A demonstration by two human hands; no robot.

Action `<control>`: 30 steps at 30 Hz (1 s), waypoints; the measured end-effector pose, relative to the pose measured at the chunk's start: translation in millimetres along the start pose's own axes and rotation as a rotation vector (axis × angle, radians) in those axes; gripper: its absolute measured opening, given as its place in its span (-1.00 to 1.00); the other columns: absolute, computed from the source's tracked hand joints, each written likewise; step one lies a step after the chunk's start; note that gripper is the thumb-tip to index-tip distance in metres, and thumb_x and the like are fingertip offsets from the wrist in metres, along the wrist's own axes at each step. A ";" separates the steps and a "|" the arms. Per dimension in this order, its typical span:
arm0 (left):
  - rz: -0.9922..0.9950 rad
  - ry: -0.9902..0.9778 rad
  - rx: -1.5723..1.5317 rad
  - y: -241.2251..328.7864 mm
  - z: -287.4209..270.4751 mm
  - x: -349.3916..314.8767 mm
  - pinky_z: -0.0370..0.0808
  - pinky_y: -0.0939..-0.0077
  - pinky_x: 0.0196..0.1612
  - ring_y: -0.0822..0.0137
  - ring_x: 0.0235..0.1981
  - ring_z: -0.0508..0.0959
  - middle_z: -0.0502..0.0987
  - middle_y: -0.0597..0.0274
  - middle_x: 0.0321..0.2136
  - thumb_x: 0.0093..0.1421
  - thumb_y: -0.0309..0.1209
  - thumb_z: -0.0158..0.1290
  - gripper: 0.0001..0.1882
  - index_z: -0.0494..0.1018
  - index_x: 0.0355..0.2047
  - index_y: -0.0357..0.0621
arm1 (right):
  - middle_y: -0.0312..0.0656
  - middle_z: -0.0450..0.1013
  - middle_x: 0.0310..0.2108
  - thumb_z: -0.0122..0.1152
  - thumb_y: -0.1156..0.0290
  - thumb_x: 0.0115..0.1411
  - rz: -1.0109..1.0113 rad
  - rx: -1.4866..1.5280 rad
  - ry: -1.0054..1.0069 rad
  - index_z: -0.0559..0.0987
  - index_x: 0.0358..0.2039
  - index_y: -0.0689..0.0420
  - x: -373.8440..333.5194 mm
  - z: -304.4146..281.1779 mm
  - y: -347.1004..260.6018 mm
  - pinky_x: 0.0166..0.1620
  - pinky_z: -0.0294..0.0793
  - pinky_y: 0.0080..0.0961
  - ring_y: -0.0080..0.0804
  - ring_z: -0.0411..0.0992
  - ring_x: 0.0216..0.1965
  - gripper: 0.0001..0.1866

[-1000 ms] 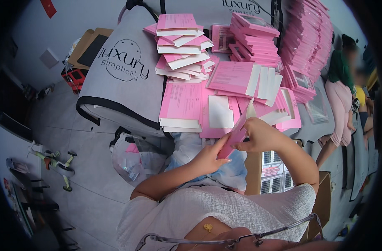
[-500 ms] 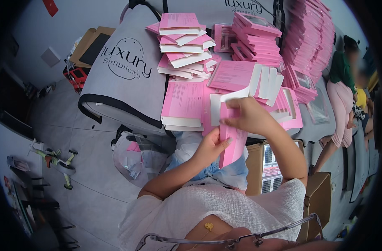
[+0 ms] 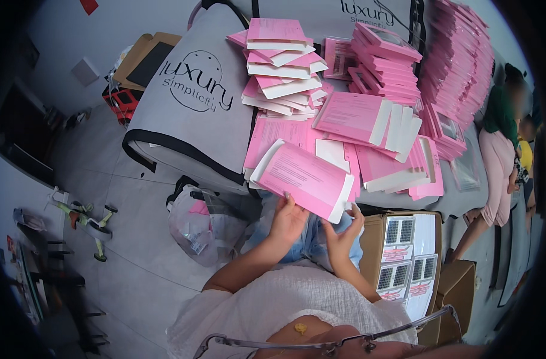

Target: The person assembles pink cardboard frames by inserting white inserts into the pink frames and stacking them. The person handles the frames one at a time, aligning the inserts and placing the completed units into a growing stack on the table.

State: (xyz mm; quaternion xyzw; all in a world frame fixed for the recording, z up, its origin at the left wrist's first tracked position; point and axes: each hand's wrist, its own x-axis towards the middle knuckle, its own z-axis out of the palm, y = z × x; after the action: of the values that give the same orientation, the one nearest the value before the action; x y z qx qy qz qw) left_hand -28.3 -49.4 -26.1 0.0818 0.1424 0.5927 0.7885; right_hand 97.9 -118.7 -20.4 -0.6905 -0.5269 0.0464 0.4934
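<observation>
A flat pink cardboard box point(image 3: 303, 179) with white end flaps is tilted in front of me, over my lap. My left hand point(image 3: 289, 220) pinches its near edge, the thumb showing on the pink face. At the near right corner, my right hand point(image 3: 343, 232) is closed on the white flap, with some fingers hidden behind it. Just beyond lie more pink boxes point(image 3: 347, 113) with white flaps fanned out to the right. Behind them, a loose stack of similar boxes point(image 3: 277, 33) rises on the grey sofa.
Tall piles of pink packs point(image 3: 455, 66) stand at the far right. A carton point(image 3: 374, 239) with small panel-like packs sits beside my right arm. On the left are a plastic bag point(image 3: 195, 224) and a child's bike point(image 3: 87, 221). Two other people point(image 3: 503, 131) are at the right.
The pink box has turned from upright and folded to spread flat, its printed face up. My right hand has come down from its top to the near right corner. The view has shifted slightly.
</observation>
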 end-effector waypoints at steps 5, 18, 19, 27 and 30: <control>-0.019 0.055 -0.030 -9.4 -3.1 -0.4 0.25 0.22 0.24 0.23 0.15 0.31 0.33 0.15 0.07 0.34 -0.36 -0.18 -0.72 0.27 0.03 -0.11 | -0.09 0.26 -0.04 0.47 0.47 -0.18 0.227 0.528 0.046 0.10 0.23 0.22 11.2 9.5 2.3 0.14 0.17 -0.38 -0.24 0.26 0.03 -0.01; -0.067 0.130 0.024 0.7 -11.3 -3.3 0.33 0.22 0.19 0.21 0.06 0.41 0.43 0.12 -0.04 0.32 -0.43 -0.14 -0.79 0.35 -0.08 -0.22 | -0.17 0.47 -0.18 0.35 0.14 -0.11 -0.629 -0.284 -0.225 0.25 0.14 0.31 79.5 -31.5 0.1 0.09 0.23 -0.17 -0.19 0.34 -0.02 -0.15; -0.072 0.143 0.035 1.1 -10.5 -5.1 0.34 0.22 0.18 0.21 0.05 0.42 0.43 0.12 -0.05 0.32 -0.43 -0.14 -0.79 0.36 -0.09 -0.23 | -0.17 0.47 -0.18 0.35 0.15 -0.11 -0.656 -0.279 -0.243 0.24 0.14 0.32 80.0 -30.9 3.4 0.09 0.24 -0.16 -0.19 0.35 -0.03 -0.15; -0.030 0.152 0.114 4.6 -13.9 -2.8 0.32 0.20 0.20 0.19 0.07 0.40 0.43 0.04 -0.04 0.32 -0.41 -0.14 -0.75 0.33 -0.07 -0.31 | -0.12 0.49 -0.23 0.45 0.29 -0.18 -0.232 0.152 -0.298 0.13 0.24 0.27 57.7 7.7 23.6 0.18 0.09 -0.18 -0.21 0.33 -0.02 0.00; -0.041 0.169 0.155 7.8 -0.8 -4.5 0.31 0.20 0.20 0.16 0.08 0.39 0.42 -0.01 -0.04 0.33 -0.37 -0.14 -0.72 0.32 -0.06 -0.33 | -0.11 0.49 -0.20 0.48 0.29 -0.22 -0.080 0.108 -0.297 0.07 0.28 0.23 51.3 18.3 20.6 0.25 -0.05 -0.22 -0.25 0.27 0.05 0.08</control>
State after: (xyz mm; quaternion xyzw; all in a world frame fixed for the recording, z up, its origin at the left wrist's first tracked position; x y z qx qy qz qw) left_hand -36.8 -51.4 -24.0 0.0897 0.2553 0.5684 0.7769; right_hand 123.9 -66.5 -21.3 -0.6268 -0.6179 0.1567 0.4480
